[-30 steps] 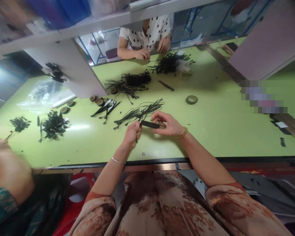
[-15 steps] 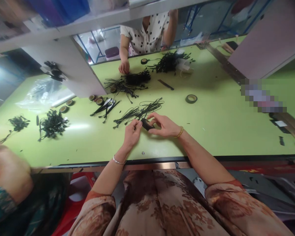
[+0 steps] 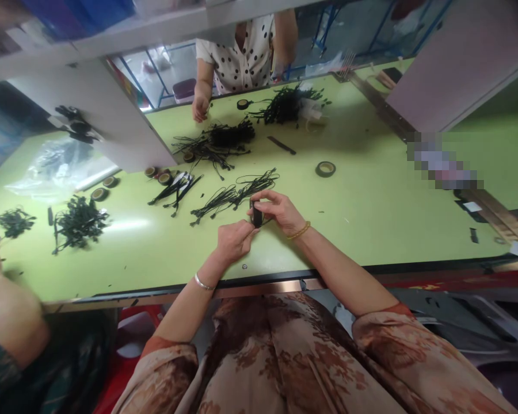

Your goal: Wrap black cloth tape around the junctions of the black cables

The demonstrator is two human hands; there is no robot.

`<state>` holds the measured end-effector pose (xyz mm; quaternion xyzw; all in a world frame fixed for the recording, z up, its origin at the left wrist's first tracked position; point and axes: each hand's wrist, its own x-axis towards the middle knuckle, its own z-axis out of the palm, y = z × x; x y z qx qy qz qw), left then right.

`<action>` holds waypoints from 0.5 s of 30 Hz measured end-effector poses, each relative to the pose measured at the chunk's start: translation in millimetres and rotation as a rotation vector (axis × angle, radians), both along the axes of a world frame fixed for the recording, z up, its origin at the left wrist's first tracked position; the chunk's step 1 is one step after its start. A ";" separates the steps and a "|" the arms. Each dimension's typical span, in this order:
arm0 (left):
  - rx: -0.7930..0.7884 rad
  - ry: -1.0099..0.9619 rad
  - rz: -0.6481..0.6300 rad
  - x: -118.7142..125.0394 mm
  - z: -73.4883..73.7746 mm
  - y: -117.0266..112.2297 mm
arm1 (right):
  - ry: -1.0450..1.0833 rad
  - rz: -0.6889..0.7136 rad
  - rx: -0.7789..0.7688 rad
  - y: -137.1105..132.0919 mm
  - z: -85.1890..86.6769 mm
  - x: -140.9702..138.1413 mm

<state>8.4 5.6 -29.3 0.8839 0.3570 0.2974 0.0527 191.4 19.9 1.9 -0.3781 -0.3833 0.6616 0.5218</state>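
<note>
My right hand (image 3: 280, 213) grips a roll of black tape (image 3: 257, 215), turned on edge between thumb and fingers. Close against it, my left hand (image 3: 235, 240) is closed in a pinch at the roll's lower side; what sits between those fingers is too small to make out. A thin dark strand shows just beside the roll, under my right hand. Just beyond both hands, a loose bundle of thin black cables (image 3: 224, 198) lies spread on the green table (image 3: 349, 230).
Further tape rolls (image 3: 325, 169) and a cable pile (image 3: 81, 223) lie about. A dark flat strip (image 3: 281, 145) rests near the middle. Across the table a person in a dotted shirt (image 3: 242, 63) handles cables; another person's arm (image 3: 8, 305) reaches in at left. A white panel (image 3: 133, 126) stands upright.
The tape roll has turned from tilted to nearly upright in my right hand. My left hand has rolled over, its knuckles now up. The whole view has shifted slightly.
</note>
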 end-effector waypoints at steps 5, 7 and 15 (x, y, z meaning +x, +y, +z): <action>-0.058 0.105 -0.008 0.4 0.4 -0.5 | 0.018 -0.024 0.084 -1.1 1.2 5.4; -0.079 0.122 0.026 1.5 0.2 -0.9 | 0.001 0.004 0.158 -1.4 4.2 9.5; -0.267 0.010 0.209 1.3 4.7 3.2 | -0.075 0.053 0.257 -5.3 16.1 20.5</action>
